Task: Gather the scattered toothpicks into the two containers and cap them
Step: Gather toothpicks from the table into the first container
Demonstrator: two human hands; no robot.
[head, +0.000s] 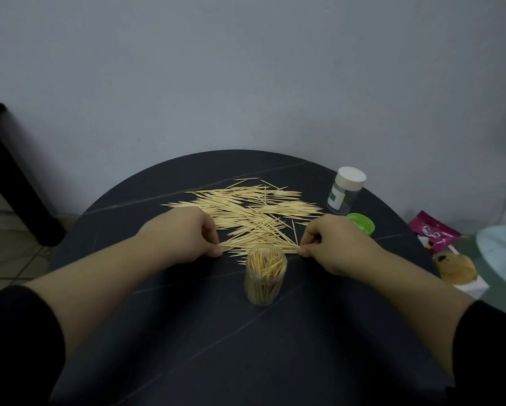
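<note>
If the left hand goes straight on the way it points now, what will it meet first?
The left hand points rightward and pinches one end of the toothpick bundle, so it would first push along that bundle, then probably reach the right hand at the other end.

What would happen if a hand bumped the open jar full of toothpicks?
The jar is tall, narrow and uncapped, so it would probably tip and spill its toothpicks. It looks like light clear plastic, so it likely slides easily on the smooth dark table.
</note>
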